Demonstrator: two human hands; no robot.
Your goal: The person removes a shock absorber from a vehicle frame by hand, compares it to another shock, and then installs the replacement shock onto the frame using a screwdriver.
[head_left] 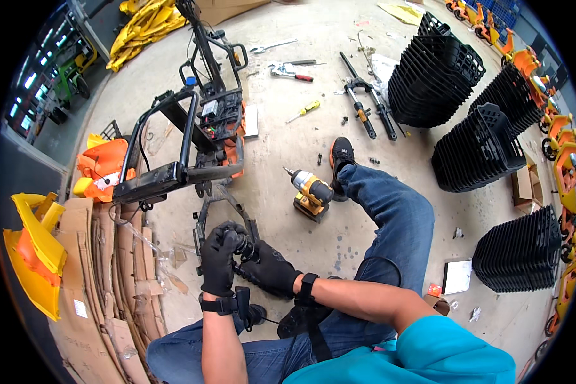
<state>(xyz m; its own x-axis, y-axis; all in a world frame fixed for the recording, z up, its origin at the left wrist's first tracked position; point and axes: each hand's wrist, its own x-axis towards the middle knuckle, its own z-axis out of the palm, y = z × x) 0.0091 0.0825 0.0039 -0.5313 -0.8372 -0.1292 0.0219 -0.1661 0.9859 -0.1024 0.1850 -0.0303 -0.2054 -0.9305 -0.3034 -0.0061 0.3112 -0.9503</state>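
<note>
Both gloved hands clamp the coiled spring point(244, 246) at the near end of the black bracket point(223, 206), left hand point(221, 259) fingers wrapped, right hand point(270, 270) fingers curled beneath; a slip could fling it toward the drill point(312, 191).

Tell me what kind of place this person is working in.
Most likely a workshop or warehouse floor where small ride-on vehicles are assembled or repaired. Stacks of black baskets stand on the bare concrete, a yellow cordless drill and wrenches lie loose, and a stripped black frame sits nearby.
</note>
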